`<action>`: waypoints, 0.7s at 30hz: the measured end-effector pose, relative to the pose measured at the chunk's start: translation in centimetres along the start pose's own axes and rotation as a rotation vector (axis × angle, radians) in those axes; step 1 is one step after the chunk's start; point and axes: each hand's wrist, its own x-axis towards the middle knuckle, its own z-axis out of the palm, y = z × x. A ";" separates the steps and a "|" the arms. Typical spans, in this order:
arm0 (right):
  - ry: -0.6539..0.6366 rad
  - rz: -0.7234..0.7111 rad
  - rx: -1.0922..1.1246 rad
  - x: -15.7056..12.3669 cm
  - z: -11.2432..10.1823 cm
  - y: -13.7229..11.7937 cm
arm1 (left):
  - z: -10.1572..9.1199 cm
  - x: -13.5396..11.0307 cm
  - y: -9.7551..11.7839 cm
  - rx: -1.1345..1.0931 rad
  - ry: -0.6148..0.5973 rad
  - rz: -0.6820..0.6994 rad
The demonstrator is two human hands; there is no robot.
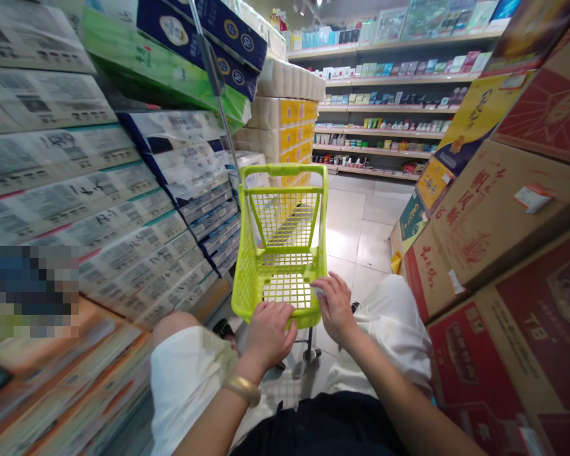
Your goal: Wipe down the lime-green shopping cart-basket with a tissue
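Note:
A small lime-green plastic shopping cart [285, 190] stands on the tiled floor just in front of my knees. My left hand [268, 332], with a gold bracelet on the wrist, is curled over the near rim of the cart's basket. My right hand [335, 307] rests at the basket's near right corner, its fingers bent around a small pale thing I cannot make out. The basket looks bare inside. I am crouched low, with white shorts over both knees.
Stacked tissue packs [99, 209] wall the left side, with toilet-roll bundles [285, 120] further back. Red and brown cartons [494, 253] rise on the right. A narrow tiled aisle [356, 221] runs ahead to shelves of goods [384, 101].

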 end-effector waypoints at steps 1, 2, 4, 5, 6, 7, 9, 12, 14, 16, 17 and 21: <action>0.015 0.022 0.005 0.8 0.2 0.2 | 0.0 0.0 0.0 0.000 0.002 0.000; 0.025 0.038 0.013 1.5 0.3 0.3 | 0.0 -0.1 0.0 0.001 0.004 0.000; 0.031 0.044 0.033 2.2 0.4 0.3 | 0.0 -0.1 -0.1 0.003 0.009 -0.004; 0.029 0.036 0.046 2.1 0.4 0.2 | 0.0 -0.1 -0.1 0.006 0.012 -0.006; 0.027 0.026 0.061 1.7 0.3 0.0 | 0.0 -0.1 -0.1 0.009 0.015 -0.007; 0.021 0.012 0.076 1.0 0.1 -0.4 | 0.0 -0.2 -0.1 0.012 0.016 -0.007; 0.004 -0.014 0.100 -0.5 -0.3 -1.1 | 0.0 -0.2 -0.2 0.017 0.016 -0.007; -0.013 -0.036 0.099 -1.9 -0.7 -1.8 | -0.1 -0.3 -0.3 0.016 0.010 -0.006; -0.008 -0.031 0.075 -1.6 -0.6 -1.6 | -0.1 -0.3 -0.3 0.013 0.006 -0.005; 0.006 -0.012 0.048 -0.3 -0.3 -0.9 | 0.0 -0.2 -0.3 0.006 0.001 -0.003; 0.016 0.001 0.037 0.5 -0.2 -0.5 | 0.1 -0.2 -0.3 0.002 -0.001 -0.002; 0.030 0.041 0.019 2.6 0.2 0.7 | 0.3 0.0 -0.1 -0.010 -0.008 -0.003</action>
